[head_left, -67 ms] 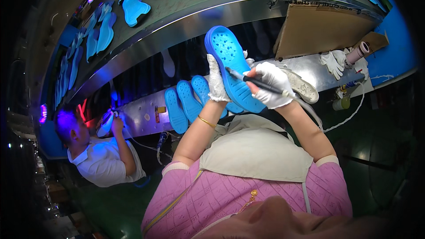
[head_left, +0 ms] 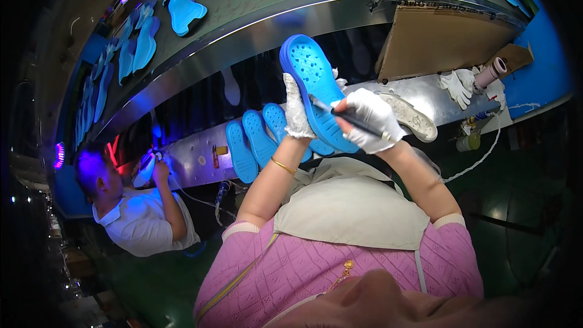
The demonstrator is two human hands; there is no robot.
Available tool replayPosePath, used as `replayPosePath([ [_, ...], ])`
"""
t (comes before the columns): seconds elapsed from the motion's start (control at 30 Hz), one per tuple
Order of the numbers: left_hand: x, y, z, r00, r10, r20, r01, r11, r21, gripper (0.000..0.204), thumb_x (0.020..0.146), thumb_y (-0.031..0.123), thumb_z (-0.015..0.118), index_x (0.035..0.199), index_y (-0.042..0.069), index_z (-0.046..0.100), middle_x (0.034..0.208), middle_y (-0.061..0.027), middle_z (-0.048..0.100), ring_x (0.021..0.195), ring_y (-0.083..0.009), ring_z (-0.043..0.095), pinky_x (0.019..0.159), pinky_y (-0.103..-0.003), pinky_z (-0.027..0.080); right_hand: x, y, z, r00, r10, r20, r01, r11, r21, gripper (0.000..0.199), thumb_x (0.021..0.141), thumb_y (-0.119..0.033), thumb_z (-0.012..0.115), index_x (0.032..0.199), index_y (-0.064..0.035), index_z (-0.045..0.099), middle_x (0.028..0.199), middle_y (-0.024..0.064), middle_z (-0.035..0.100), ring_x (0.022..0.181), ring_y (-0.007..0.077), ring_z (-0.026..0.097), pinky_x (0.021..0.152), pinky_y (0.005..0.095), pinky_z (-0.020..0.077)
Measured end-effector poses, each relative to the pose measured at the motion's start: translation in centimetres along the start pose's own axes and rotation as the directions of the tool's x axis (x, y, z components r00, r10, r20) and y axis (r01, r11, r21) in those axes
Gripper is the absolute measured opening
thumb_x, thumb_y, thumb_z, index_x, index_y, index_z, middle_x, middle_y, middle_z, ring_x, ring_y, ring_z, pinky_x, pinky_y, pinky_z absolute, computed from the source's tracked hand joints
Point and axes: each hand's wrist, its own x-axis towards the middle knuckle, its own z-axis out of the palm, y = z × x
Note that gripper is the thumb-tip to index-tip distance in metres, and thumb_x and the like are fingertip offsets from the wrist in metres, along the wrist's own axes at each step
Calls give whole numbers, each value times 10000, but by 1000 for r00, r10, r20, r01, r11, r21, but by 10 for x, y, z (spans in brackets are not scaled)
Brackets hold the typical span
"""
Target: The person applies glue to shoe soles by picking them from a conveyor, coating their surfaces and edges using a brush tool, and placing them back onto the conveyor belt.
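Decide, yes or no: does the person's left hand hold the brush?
No, the right hand grips the brush, while the left hand holds the blue sole.

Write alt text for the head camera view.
A white-gloved left hand holds a blue shoe sole while the right hand points a brush-like tool at it. More blue soles lie on the bench; a co-worker is at left.

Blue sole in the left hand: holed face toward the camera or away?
Toward the camera. The blue sole shows its round holes at the far end; the left hand grips it.
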Motion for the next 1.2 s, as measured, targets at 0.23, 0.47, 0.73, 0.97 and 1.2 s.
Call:
replayPosePath([
  [0.23, 4, 16, 0, 999, 35, -33, -35, 999, -5, 937, 794, 775, 421, 1355, 25, 409, 1244, -188, 557, 1113, -374, 558, 1002, -512, 432, -6, -6, -3, 994, 103, 37, -104, 994, 17, 176, 746, -16, 729, 882, -49, 622, 779, 44, 631, 675, 133, 604, 635, 268, 489],
  [0.47, -7, 18, 16, 998, 58, 2, -57, 989, -138, 964, 746, 770, 516, 1346, 23, 410, 1180, -174, 579, 1052, -343, 584, 921, -469, 504, -9, 4, -17, 942, 324, 85, -332, 868, 368, 114, 832, -40, 696, 901, -26, 607, 829, 75, 654, 729, 122, 657, 662, 249, 530],
  [0.73, -22, -2, 47, 983, 39, 180, -44, 999, 27, 1022, 787, 800, 379, 1465, 52, 225, 1445, -181, 361, 1261, -375, 441, 1054, -508, 380, -2, -5, -17, 990, 136, -35, -120, 946, 301, 118, 835, -1, 649, 891, -16, 546, 848, 86, 620, 682, 103, 580, 624, 230, 474],
  [0.97, -14, 14, 52, 971, 178, 163, -187, 981, 45, 1034, 766, 788, 447, 1469, 61, 231, 1433, -211, 373, 1277, -416, 414, 1073, -551, 340, -6, -3, 0, 946, 317, -67, -238, 819, 522, 67, 821, 11, 640, 859, -15, 592, 834, 87, 634, 701, 126, 624, 651, 241, 507],
  [1.2, -12, 28, 46, 954, 156, 256, -157, 987, -14, 1007, 775, 749, 489, 1465, 58, 245, 1433, -227, 368, 1283, -414, 413, 1080, -553, 331, 3, -16, 4, 793, 536, 289, -573, 497, 652, 90, 795, -12, 675, 816, -15, 588, 827, 110, 640, 692, 151, 622, 671, 273, 504],
])
